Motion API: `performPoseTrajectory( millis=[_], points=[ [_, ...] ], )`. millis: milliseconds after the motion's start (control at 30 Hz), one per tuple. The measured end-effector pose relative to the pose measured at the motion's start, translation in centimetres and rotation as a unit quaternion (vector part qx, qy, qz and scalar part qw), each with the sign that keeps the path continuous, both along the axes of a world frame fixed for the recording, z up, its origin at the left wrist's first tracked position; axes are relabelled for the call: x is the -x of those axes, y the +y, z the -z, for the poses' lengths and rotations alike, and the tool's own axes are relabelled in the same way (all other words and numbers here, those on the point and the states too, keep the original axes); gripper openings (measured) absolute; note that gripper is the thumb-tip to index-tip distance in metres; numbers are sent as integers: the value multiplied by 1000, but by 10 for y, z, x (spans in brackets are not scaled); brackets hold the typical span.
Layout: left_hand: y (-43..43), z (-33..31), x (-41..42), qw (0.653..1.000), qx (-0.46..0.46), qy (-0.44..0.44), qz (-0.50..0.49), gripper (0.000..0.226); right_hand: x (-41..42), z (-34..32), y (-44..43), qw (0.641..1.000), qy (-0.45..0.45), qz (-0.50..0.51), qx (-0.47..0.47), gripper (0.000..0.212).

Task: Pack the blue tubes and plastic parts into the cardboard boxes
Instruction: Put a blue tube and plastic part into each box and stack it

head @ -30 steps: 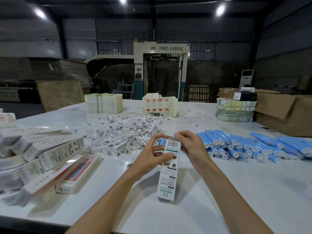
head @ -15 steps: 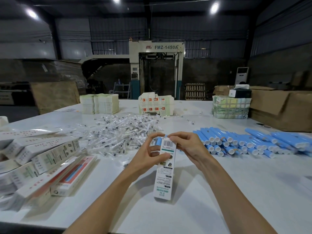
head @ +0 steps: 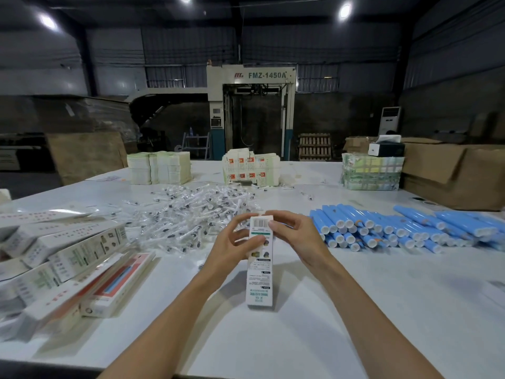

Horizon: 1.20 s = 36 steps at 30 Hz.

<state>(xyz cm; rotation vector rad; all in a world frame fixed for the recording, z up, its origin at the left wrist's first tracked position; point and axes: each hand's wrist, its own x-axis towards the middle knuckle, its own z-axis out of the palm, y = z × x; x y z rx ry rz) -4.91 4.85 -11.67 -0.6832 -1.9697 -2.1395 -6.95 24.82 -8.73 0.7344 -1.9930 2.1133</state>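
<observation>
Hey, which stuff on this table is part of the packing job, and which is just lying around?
Job: box gripped by left hand and right hand; blue tubes; plastic parts; box pile; flat box stacks.
Lying about: brown carton; wrapped bundle; black case.

We read "FMZ-1450A", with a red logo beside it, on the header of the machine [head: 250, 75] at the back. The box [head: 259, 280] carries a barcode; we cannot read its small print.

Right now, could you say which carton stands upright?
The carton gripped by the left hand and right hand; heaped cartons at left lie on their sides.
</observation>
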Motion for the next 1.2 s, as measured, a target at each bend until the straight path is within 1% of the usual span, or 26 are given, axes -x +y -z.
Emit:
performPoseTrajectory(
  millis=[100, 433, 500, 600, 633, 700, 733, 800, 833, 867, 900, 933, 967, 1067, 1167, 1200],
  points=[
    [-2, 0, -1, 1000, -10, -2, -4, 55, 0, 5, -6, 999, 27, 45, -1, 22],
    [0, 7, 0, 1000, -4, -5, -10, 48, 2, 18, -4, 997, 31, 68, -10, 15],
    [1, 8, 1, 1000, -3, -14, -19, 48, 4, 22, -11, 995, 32, 88, -36, 18],
    [4, 9, 3, 997, -7, -32, -65, 49, 2, 28, -19, 989, 27, 126, -70, 33],
    [3, 10, 4, 996, -11, -37, -82, 49, 1, 29, -21, 987, 27, 140, -80, 35],
    [3, 12, 6, 995, -29, -44, -85, 48, -3, 29, -23, 985, -13, 148, -90, 27],
    [2, 12, 6, 995, -41, -45, -75, 48, -5, 30, -23, 986, -59, 133, -85, 24],
    [2, 13, 7, 995, -68, -49, -48, 46, -7, 32, -20, 979, -172, 78, -74, 41],
    [2, 13, 7, 995, -81, -52, -36, 47, -8, 35, -15, 973, -222, 28, -59, 50],
    [3, 15, 8, 994, -86, -54, -28, 49, -8, 37, -11, 967, -251, -34, -29, 54],
    [3, 17, 9, 995, -84, -52, -26, 51, -9, 39, -6, 962, -258, -87, -2, 56],
    [2, 19, 11, 996, -77, -46, -28, 52, -10, 39, -3, 960, -253, -118, 9, 57],
    [2, 21, 14, 996, -69, -38, -32, 52, -11, 38, 0, 962, -241, -125, 3, 57],
    [3, 26, 22, 998, -33, -16, -47, 48, -18, 36, 1, 973, -201, -100, -54, 53],
    [8, 31, 24, 994, 67, 32, -80, 50, -29, 31, 11, 975, -181, -16, -127, 38],
    [9, 32, 22, 988, 112, 61, -89, 53, -33, 30, 18, 974, -174, 14, -143, 38]
  ],
)
